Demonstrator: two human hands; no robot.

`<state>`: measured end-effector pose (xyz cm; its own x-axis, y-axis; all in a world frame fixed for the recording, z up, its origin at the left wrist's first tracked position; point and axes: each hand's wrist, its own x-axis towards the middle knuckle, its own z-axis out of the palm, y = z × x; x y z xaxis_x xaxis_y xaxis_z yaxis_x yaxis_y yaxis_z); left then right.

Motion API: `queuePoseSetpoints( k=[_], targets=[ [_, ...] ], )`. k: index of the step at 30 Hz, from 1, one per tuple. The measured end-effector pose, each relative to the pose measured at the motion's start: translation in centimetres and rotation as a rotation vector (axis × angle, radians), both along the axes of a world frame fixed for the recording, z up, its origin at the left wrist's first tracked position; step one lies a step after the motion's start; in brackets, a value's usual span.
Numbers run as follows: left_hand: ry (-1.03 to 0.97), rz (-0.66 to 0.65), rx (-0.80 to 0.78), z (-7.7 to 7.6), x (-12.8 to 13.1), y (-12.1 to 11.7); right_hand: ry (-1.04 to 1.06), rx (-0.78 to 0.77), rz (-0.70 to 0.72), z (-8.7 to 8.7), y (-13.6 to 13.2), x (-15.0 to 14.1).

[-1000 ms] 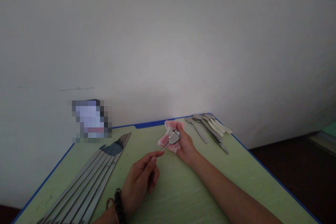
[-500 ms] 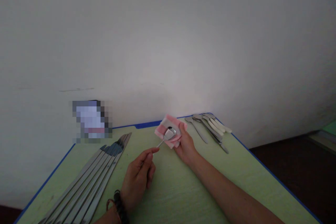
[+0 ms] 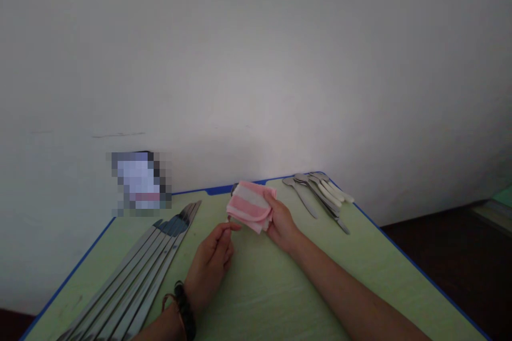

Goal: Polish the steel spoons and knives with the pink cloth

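My left hand [image 3: 212, 256], with a dark bead bracelet at the wrist, is closed in a pinch round the end of a spoon's handle. Most of that spoon [image 3: 234, 188] is behind the cloth; only a dark edge of its bowl shows at the cloth's upper left. In my right hand [image 3: 283, 224] is a folded pink-and-white striped cloth [image 3: 250, 205], gripped between thumb and fingers. The cloth lies over the spoon, above the table. Right of the cloth lie a single metal spoon [image 3: 301, 198], several stacked spoons [image 3: 320, 194] and some white-handled cutlery [image 3: 331, 192].
The pale green table [image 3: 248, 303] has a blue edge and stands against a grey wall [image 3: 256, 64]. Several long flat metal strips [image 3: 136, 272] lie along its left side. A blurred-out phone-like object [image 3: 138, 178] leans at the back left.
The cloth has moved slightly left and now covers the spoon's bowl, which showed in front of it before. My left hand has shifted very little.
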<state>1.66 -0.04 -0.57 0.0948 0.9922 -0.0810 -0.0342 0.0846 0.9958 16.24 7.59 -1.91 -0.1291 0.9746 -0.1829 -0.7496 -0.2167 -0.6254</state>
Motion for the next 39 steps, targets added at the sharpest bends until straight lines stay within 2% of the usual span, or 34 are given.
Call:
queuePoseSetpoints(
  k=[3,6,8,11,14,24,33,39],
  targets=[
    [-0.018,0.069,0.032,0.2,0.1,-0.1,0.059,0.010,-0.158,-0.3,0.6,0.1],
    [-0.007,0.054,0.058,0.2,0.2,-0.2,0.083,0.031,-0.210,-0.1,0.7,0.0],
    [0.040,-0.033,0.069,0.0,0.2,-0.3,0.083,0.049,-0.136,0.4,0.5,0.0],
    [0.151,-0.198,0.077,-0.3,0.2,-0.5,0.084,0.068,0.070,1.2,-0.2,0.2],
    [0.183,-0.282,0.056,-0.4,0.1,-0.6,0.111,0.069,0.186,1.7,-0.6,0.5],
    [0.215,-0.304,0.085,-0.2,0.2,-0.7,0.073,-0.028,0.130,1.6,-0.4,0.6],
    [0.234,-0.349,0.070,-0.4,-0.2,-0.7,0.095,0.016,0.157,2.0,-0.5,0.4],
    [0.227,-0.354,0.065,-0.8,-0.3,-0.7,0.016,-0.017,0.179,1.6,-0.7,0.2]
  ],
)
